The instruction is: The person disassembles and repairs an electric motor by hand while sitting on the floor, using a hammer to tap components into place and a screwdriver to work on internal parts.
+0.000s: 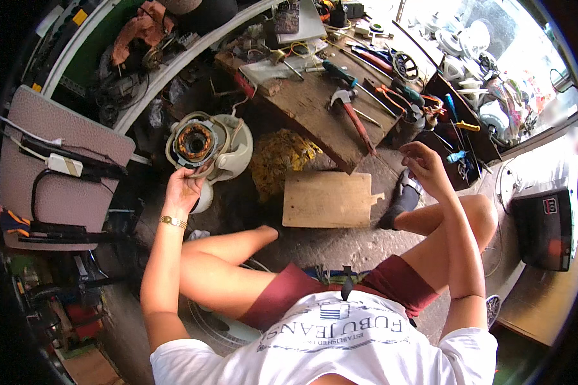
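My left hand, with a gold watch on its wrist, grips the lower edge of a round motor stator with copper windings and a grey metal ring. Right behind the stator sits a cream plastic fan housing; whether the two are joined is hidden. My right hand hovers by the workbench corner, fingers loosely bent and apart, holding nothing visible. Nearest to it is a hammer with a red handle, lying across the bench edge. A wooden board with a short handle lies on the floor between my legs.
The wooden workbench carries pliers, screwdrivers and wires. Beside it a dark tool box holds more screwdrivers. White fan parts pile up at the far right. A padded chair stands left, a black case right.
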### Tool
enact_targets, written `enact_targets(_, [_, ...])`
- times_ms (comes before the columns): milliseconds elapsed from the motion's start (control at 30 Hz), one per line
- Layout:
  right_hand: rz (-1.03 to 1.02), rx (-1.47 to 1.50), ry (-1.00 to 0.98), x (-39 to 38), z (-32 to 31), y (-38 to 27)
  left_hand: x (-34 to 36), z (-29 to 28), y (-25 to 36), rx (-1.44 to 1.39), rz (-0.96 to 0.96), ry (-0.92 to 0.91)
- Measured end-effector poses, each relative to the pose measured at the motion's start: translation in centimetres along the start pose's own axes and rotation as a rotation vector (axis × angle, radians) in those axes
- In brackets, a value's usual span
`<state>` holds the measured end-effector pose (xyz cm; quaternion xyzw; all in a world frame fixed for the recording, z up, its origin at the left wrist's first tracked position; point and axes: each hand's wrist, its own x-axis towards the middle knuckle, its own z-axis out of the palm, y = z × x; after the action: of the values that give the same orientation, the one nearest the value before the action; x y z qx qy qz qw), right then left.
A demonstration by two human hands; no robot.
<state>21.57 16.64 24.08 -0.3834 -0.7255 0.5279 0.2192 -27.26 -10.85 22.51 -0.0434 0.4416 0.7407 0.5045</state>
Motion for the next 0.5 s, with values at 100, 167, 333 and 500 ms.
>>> enact_targets(100, [-0.027, 0.073, -0.026, -1.5, 0.5, 1.3, -4.2, 1.3, -2.6, -0.078, -0.191, -0.013])
enact_targets(167, [0.027, 0.098, -0.025, -3.3, 1.8, 1.1, -6.4, 2.4, -6.1, 0.075, -0.150, 0.024])
enact_targets(333, [0.059, 0.117, -0.079, -6.7, 5.2, 2.8, -7.9, 3.6, -15.2, 0.069, -0.363, -0.208])
enact_targets(500, [0.074, 0.155, -0.118, -6.6, 6.7, 3.0, -7.5, 3.1, -21.0, 0.008, -0.462, -0.208])
